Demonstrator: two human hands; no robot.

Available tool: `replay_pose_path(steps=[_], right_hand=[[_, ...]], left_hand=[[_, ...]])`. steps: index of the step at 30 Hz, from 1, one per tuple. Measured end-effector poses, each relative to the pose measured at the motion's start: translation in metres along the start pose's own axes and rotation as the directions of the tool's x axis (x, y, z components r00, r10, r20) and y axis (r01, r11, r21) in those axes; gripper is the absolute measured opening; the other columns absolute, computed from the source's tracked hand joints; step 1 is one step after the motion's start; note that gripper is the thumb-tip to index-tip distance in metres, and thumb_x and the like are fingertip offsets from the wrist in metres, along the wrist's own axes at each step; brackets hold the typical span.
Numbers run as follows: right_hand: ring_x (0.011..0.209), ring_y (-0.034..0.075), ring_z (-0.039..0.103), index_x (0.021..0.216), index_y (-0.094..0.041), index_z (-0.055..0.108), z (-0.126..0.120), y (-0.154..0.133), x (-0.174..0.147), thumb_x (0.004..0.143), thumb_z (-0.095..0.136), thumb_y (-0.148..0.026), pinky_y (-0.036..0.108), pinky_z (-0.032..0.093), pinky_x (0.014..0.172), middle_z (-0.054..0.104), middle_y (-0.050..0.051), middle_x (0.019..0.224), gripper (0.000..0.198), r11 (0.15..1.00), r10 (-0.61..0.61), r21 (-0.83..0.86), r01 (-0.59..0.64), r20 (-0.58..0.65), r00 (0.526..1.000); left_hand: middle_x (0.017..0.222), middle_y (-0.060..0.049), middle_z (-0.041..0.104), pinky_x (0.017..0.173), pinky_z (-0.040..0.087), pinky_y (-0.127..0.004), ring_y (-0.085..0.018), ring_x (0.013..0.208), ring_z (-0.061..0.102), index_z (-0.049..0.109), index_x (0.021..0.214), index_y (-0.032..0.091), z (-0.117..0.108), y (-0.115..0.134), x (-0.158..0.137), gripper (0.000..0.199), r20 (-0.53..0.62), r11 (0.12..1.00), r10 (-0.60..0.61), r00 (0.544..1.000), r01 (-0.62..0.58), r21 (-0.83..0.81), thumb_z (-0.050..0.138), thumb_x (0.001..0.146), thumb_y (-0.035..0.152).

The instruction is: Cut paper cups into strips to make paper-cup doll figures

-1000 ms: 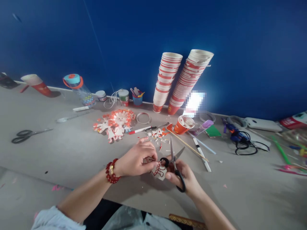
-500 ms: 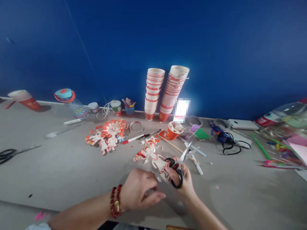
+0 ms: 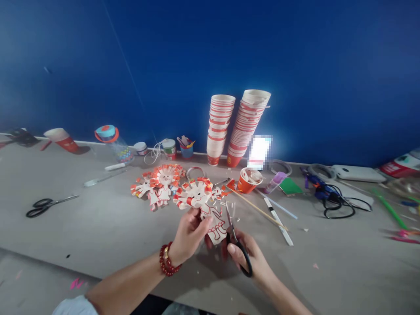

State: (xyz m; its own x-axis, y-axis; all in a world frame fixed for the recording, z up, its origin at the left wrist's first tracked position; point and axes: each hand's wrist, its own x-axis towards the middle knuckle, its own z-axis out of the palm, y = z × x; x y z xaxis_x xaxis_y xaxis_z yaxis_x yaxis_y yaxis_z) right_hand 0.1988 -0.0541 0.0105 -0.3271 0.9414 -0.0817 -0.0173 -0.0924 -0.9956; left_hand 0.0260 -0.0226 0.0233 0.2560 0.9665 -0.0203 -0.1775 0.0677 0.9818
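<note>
My left hand is closed on a paper doll, its thumb across the dress. The doll has a smiling face, a fringe of curled red and white strips round the head, and a red-outlined dress and legs. My right hand grips black-handled scissors, thumb and fingers in the loops. Their blades point up and away, just right of the doll's skirt; whether they touch the paper I cannot tell. Finished-looking paper dolls with similar fringes lie behind my left hand. Small paper scraps are scattered near the blades.
Two tall stacks of paper cups stand by the blue wall. Before them sit a cup of scraps and a glowing phone. Marker and stick lie right; spare scissors and a bottle are left.
My left hand, empty before, has picked the paper doll up off the table. My right hand has brought the scissors lower, beside the doll. The view has shifted left.
</note>
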Motion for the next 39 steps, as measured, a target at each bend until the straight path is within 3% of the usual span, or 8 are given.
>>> replay_pose_path(steps=[4, 8, 19, 39], right_hand=[[0.054, 0.014, 0.054, 0.073, -0.015, 0.054, -0.0007, 0.0056, 0.0012, 0.069, 0.061, -0.072, 0.022, 0.038, 0.049, 0.053, 0.001, 0.062, 0.058, 0.996, 0.021, -0.082, -0.015, 0.072, 0.997], [0.051, 0.013, 0.054, 0.072, -0.016, 0.052, 0.0006, 0.0056, 0.0023, 0.066, 0.060, -0.076, 0.021, 0.035, 0.046, 0.053, 0.000, 0.059, 0.061, 0.994, 0.054, -0.101, -0.045, 0.086, 0.995], [0.043, 0.011, 0.048, 0.067, -0.017, 0.050, 0.0023, -0.0022, 0.0023, 0.062, 0.061, -0.078, 0.020, 0.032, 0.042, 0.053, -0.001, 0.050, 0.062, 0.989, 0.116, -0.099, -0.110, 0.060, 0.991], [0.040, 0.010, 0.046, 0.064, -0.017, 0.048, 0.0010, 0.0032, 0.0030, 0.061, 0.063, -0.077, 0.019, 0.029, 0.039, 0.049, -0.002, 0.048, 0.061, 0.990, 0.114, -0.092, -0.110, 0.045, 0.992]], left_hand=[[0.064, 0.004, 0.056, 0.037, 0.051, -0.020, -0.008, 0.040, 0.054, 0.052, 0.083, 0.016, -0.0033, 0.0037, 0.0037, 0.022, -0.059, 0.995, 0.051, 0.997, -0.055, -0.084, 0.059, 0.085, 0.037], [0.057, 0.005, 0.055, 0.037, 0.050, -0.019, -0.008, 0.038, 0.054, 0.053, 0.081, 0.016, -0.0040, 0.0039, 0.0036, 0.022, -0.032, 0.993, 0.044, 0.999, -0.048, -0.105, 0.058, 0.085, 0.037], [0.051, 0.004, 0.057, 0.037, 0.051, -0.021, -0.010, 0.038, 0.055, 0.055, 0.082, 0.016, -0.0061, 0.0013, 0.0020, 0.021, -0.005, 0.997, 0.021, 1.000, -0.021, -0.072, 0.058, 0.086, 0.036], [0.052, 0.003, 0.059, 0.038, 0.049, -0.021, -0.010, 0.038, 0.055, 0.054, 0.083, 0.017, -0.0054, 0.0041, 0.0020, 0.021, 0.007, 0.998, -0.003, 1.000, 0.004, -0.064, 0.058, 0.085, 0.037]])
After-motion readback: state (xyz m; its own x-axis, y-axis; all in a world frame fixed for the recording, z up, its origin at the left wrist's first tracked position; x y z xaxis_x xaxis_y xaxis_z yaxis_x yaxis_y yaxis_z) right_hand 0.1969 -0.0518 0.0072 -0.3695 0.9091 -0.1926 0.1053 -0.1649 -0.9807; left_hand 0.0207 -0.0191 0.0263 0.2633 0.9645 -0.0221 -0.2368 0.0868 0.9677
